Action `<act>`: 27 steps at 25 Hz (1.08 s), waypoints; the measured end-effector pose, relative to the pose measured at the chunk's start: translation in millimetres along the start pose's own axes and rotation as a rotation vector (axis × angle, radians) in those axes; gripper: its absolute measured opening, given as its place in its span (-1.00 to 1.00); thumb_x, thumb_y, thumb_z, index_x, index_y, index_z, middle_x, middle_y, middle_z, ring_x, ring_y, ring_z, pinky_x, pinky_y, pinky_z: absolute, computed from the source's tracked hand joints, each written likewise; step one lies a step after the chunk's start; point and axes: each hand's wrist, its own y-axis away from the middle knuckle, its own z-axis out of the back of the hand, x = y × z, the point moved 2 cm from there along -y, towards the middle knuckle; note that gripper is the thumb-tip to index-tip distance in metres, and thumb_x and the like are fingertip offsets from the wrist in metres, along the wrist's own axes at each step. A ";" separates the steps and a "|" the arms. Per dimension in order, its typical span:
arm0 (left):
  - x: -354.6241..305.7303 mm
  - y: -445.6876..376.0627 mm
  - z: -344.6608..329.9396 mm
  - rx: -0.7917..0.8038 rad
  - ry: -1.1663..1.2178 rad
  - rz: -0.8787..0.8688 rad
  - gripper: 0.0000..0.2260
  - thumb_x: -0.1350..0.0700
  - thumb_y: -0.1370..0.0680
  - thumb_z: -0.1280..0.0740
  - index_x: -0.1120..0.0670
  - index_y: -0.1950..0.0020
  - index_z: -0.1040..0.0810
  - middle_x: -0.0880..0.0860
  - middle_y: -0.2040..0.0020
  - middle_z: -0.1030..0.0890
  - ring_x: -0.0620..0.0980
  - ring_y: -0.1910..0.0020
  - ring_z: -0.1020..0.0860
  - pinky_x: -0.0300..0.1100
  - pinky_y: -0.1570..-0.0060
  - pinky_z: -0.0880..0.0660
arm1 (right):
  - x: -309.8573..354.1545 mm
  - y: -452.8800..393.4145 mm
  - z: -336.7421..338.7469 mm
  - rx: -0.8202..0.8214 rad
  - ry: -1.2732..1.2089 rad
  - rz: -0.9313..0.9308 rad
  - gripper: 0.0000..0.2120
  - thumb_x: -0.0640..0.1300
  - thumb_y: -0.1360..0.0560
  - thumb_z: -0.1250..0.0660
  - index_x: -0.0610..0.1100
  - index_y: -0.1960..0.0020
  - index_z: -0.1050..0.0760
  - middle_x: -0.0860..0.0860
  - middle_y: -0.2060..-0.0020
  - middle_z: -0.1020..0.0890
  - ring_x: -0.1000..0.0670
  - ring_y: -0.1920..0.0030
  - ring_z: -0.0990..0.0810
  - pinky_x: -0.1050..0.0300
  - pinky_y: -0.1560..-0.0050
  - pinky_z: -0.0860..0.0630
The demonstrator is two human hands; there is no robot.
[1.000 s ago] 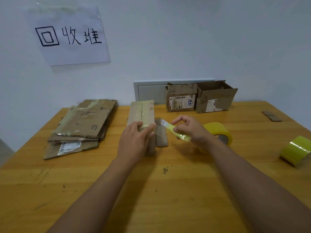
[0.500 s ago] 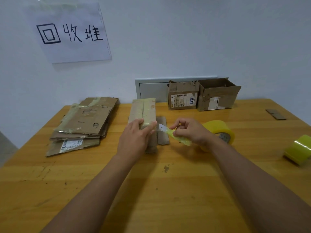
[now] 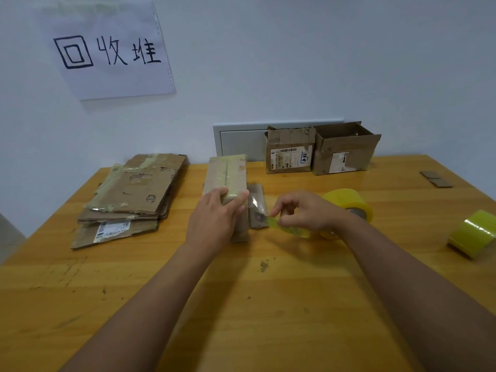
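Table (image 3: 268,318) carries folded box (image 3: 228,170), left hand (image 3: 214,218) fingers curled over near end. Tape roll (image 3: 349,202) just behind right hand (image 3: 308,210), whose fingers pinch loose tape strip (image 3: 290,230) beside folded box. Risks: tape strip sticks to itself or fingers; folded box slides if grip slackens.

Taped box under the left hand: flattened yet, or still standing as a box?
Still standing: the taped box sits raised above the table, its side wall showing beside the left hand.

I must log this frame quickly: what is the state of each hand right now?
Left hand: closed, gripping the near end of the taped box.
Right hand: closed, pinching the yellow cutter.
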 end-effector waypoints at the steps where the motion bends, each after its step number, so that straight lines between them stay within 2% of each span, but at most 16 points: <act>1: 0.5 0.0 -0.2 0.001 -0.002 -0.001 -0.60 -0.12 -0.67 -0.03 -0.19 -0.52 -0.29 0.15 -0.44 -0.34 0.14 -0.41 -0.33 0.02 -0.20 -0.48 | 1.9 4.2 -0.1 0.006 0.022 0.013 -0.84 -0.26 -0.47 -0.41 -0.03 0.02 -0.63 0.01 0.27 -0.58 0.08 0.23 -0.51 0.11 0.12 -0.48; 5: 0.2 0.8 0.9 -0.010 0.008 -0.006 -0.61 -0.11 -0.67 -0.04 -0.18 -0.51 -0.31 0.16 -0.43 -0.36 0.15 -0.39 -0.35 0.03 -0.18 -0.49 | 0.3 26.5 -17.8 0.144 0.064 -0.008 -0.83 -0.17 -0.52 -0.41 -0.02 -0.10 -0.60 0.01 0.14 -0.64 0.11 0.15 -0.53 0.16 0.08 -0.49; 8: 0.1 1.1 0.2 0.001 0.006 -0.001 -0.60 -0.14 -0.67 -0.02 -0.19 -0.52 -0.29 0.15 -0.45 -0.34 0.14 -0.41 -0.33 0.02 -0.19 -0.47 | -12.5 36.4 -39.0 0.276 0.176 -0.090 -0.78 -0.12 -0.56 -0.36 0.01 -0.20 -0.57 0.09 0.09 -0.58 0.17 0.14 -0.50 0.25 0.09 -0.46; 12: 1.2 1.2 -0.1 -0.014 0.016 -0.007 -0.60 -0.14 -0.66 -0.04 -0.19 -0.50 -0.32 0.15 -0.43 -0.35 0.15 -0.40 -0.34 0.02 -0.16 -0.49 | -25.2 38.1 -51.4 0.285 0.417 -0.097 -0.76 -0.06 -0.57 -0.34 0.02 -0.23 -0.55 0.07 0.00 -0.47 0.08 0.00 -0.47 0.06 -0.10 -0.48; 14: 2.0 1.0 -1.6 -0.012 0.024 -0.006 -0.60 -0.14 -0.66 -0.05 -0.18 -0.50 -0.33 0.15 -0.43 -0.36 0.15 -0.40 -0.34 0.03 -0.16 -0.49 | -22.3 36.1 -48.4 0.284 0.523 -0.093 -0.77 0.00 -0.55 -0.35 0.02 -0.20 -0.57 0.07 0.02 -0.45 0.04 -0.01 -0.47 0.04 -0.09 -0.49; 16: 2.6 1.0 -2.9 -0.019 0.027 -0.008 -0.60 -0.14 -0.66 -0.06 -0.18 -0.49 -0.35 0.16 -0.42 -0.37 0.16 -0.38 -0.36 0.03 -0.14 -0.50 | -7.8 31.5 -40.2 0.212 0.387 -0.038 -0.85 -0.02 -0.54 -0.38 -0.01 -0.09 -0.60 0.10 0.10 -0.51 0.08 0.06 -0.50 0.16 0.03 -0.50; 18: 2.8 1.5 -3.5 -0.023 0.032 -0.019 -0.58 -0.15 -0.64 -0.05 -0.16 -0.48 -0.37 0.19 -0.40 -0.40 0.19 -0.35 -0.40 0.04 -0.10 -0.51 | 13.6 21.1 -27.7 0.002 0.083 0.061 -0.95 -0.14 -0.55 -0.37 -0.08 0.04 -0.61 0.08 0.19 -0.58 0.20 0.19 -0.51 0.35 0.15 -0.45; 21: 3.1 1.6 -2.6 -0.023 0.032 -0.026 -0.55 -0.18 -0.63 -0.02 -0.16 -0.48 -0.37 0.20 -0.39 -0.41 0.20 -0.33 -0.42 0.04 -0.09 -0.52 | 25.7 -7.1 -8.9 -0.360 -0.076 0.087 -0.90 -0.19 -0.57 -0.33 -0.14 -0.04 -0.60 0.01 0.12 -0.61 0.21 0.17 -0.51 0.41 0.15 -0.43; 22: 3.4 1.5 -2.4 -0.023 0.029 -0.025 -0.55 -0.18 -0.63 -0.02 -0.16 -0.49 -0.36 0.20 -0.39 -0.41 0.19 -0.34 -0.41 0.05 -0.10 -0.52 | 22.8 -17.3 -6.9 -0.400 -0.069 0.050 -0.86 -0.16 -0.58 -0.32 -0.13 -0.11 -0.59 0.01 0.05 -0.62 0.18 0.09 -0.52 0.38 0.09 -0.43; 24: 4.0 1.7 -2.9 -0.020 0.030 -0.023 -0.57 -0.17 -0.64 -0.04 -0.17 -0.49 -0.34 0.18 -0.41 -0.39 0.18 -0.36 -0.39 0.04 -0.13 -0.51 | 6.8 -33.6 -8.2 -0.352 0.010 -0.041 -0.76 -0.06 -0.59 -0.30 -0.09 -0.22 -0.56 0.02 -0.07 -0.61 0.09 -0.06 -0.52 0.19 -0.06 -0.46; 25: 4.5 1.7 -3.2 -0.022 0.033 -0.023 -0.58 -0.17 -0.64 -0.05 -0.18 -0.49 -0.34 0.18 -0.41 -0.39 0.17 -0.36 -0.39 0.03 -0.13 -0.52 | -3.1 -37.4 -10.8 -0.310 0.063 -0.081 -0.75 0.00 -0.60 -0.29 -0.06 -0.22 -0.56 0.03 -0.06 -0.61 0.06 -0.07 -0.53 0.09 -0.11 -0.49; 27: 5.1 1.6 -4.0 -0.026 0.036 -0.030 -0.58 -0.17 -0.64 -0.03 -0.18 -0.48 -0.36 0.18 -0.39 -0.40 0.17 -0.34 -0.40 0.03 -0.10 -0.53 | -16.7 -37.2 -15.0 -0.270 0.114 -0.133 -0.76 0.09 -0.59 -0.27 -0.03 -0.11 -0.59 0.03 0.05 -0.63 -0.01 0.01 -0.56 -0.06 -0.08 -0.53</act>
